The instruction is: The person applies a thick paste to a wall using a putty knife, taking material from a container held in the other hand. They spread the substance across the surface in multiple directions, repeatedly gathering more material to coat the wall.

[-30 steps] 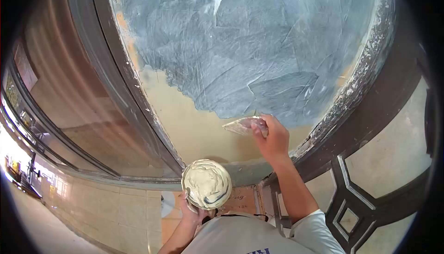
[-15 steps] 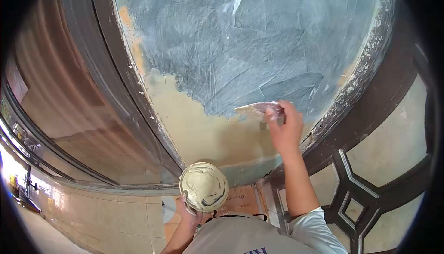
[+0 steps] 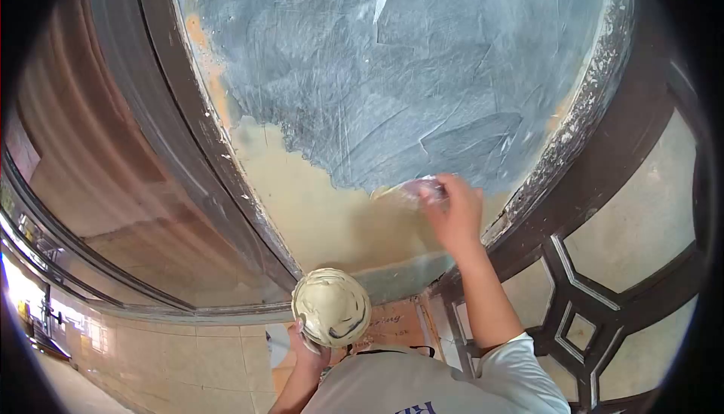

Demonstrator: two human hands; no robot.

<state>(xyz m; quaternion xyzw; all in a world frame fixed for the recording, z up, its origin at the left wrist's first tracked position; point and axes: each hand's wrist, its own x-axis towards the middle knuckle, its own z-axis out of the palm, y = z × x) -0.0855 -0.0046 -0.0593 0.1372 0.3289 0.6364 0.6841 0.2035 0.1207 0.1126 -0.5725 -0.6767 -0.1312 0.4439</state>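
My right hand (image 3: 458, 214) is closed around a putty scraper (image 3: 415, 186) with a pale, smeared edge. Its blade is at the wall, along the border between the grey-blue coat (image 3: 392, 90) and the bare yellowish surface (image 3: 302, 203). My left hand (image 3: 308, 350) grips a tub of cream-coloured putty (image 3: 328, 305) by its side, low in front of my body. Putty is heaped in the tub, with a dark curved streak on top. The fingers under the tub are partly hidden.
A dark frame (image 3: 219, 150) edges the wall panel on the left, beside brown curtained glass (image 3: 105, 127). To the right stands a dark lattice door (image 3: 596, 293), its near edge speckled white. Below lie printed cardboard (image 3: 396, 323) and floor tiles (image 3: 219, 361).
My right hand and the scraper have shifted slightly left and down along the lower edge of the grey-blue coat. The left hand and the tub stay almost in place.
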